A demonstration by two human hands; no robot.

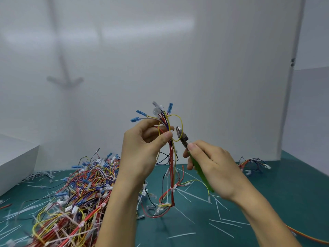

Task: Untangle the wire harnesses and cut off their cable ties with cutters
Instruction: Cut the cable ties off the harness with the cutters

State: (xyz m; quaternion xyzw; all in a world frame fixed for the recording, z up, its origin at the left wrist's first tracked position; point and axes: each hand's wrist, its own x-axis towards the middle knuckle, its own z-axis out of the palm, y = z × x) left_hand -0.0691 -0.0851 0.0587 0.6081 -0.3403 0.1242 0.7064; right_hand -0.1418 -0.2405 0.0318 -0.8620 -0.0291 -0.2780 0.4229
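Harness (171,157) hangs from our left hand (142,148), pinched just below its connectors (158,108) — light, limp wire, likely to swing. Our right hand (213,166) grips the cutters (183,138), tip just beside that pinch. We judge the harness best held close beside each cable tie (173,188).

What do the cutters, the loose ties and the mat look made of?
Cutters: bare grey metal head with a dull shine, likely steel; handles translucent green, probably soft plastic. Ties: thin, stiff white strips, matte, likely nylon. Mat: flat matte teal sheet, perhaps rubber or vinyl; the look leaves it open.
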